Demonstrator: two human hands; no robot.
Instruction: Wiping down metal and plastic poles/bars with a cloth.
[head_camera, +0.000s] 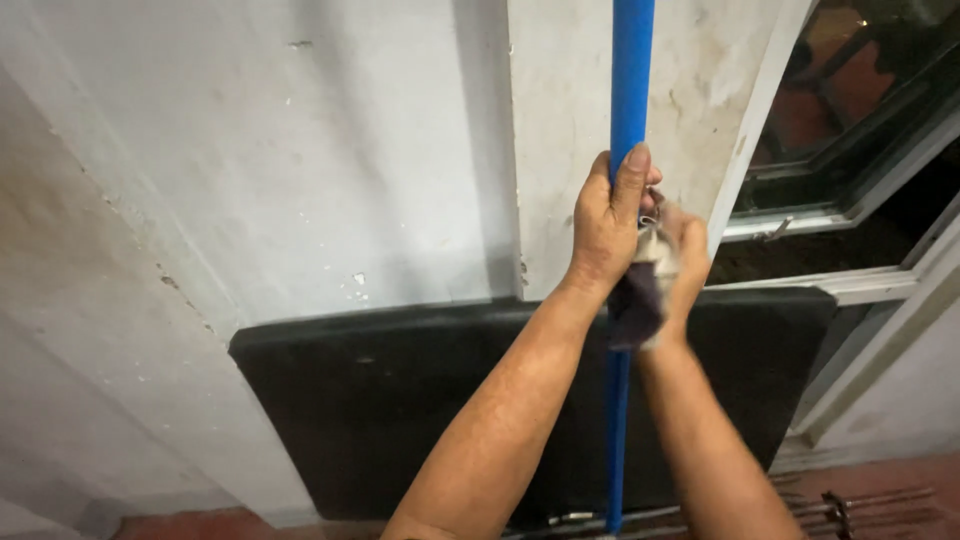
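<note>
Stained white wall (300, 150) behind, left hand (607, 222) wrapped round upright blue pole (631, 80) — right hand (684, 262) clutching dark cloth rag (638, 300) against it

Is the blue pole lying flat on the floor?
No: the blue pole stands upright against the wall, with the left hand wrapped around it and the right hand pressing a cloth to it.

blue pole (631, 80) cut off above; right hand (680, 265) blurred

Metal rods (860, 503) on reddish floor (880, 475)
</note>
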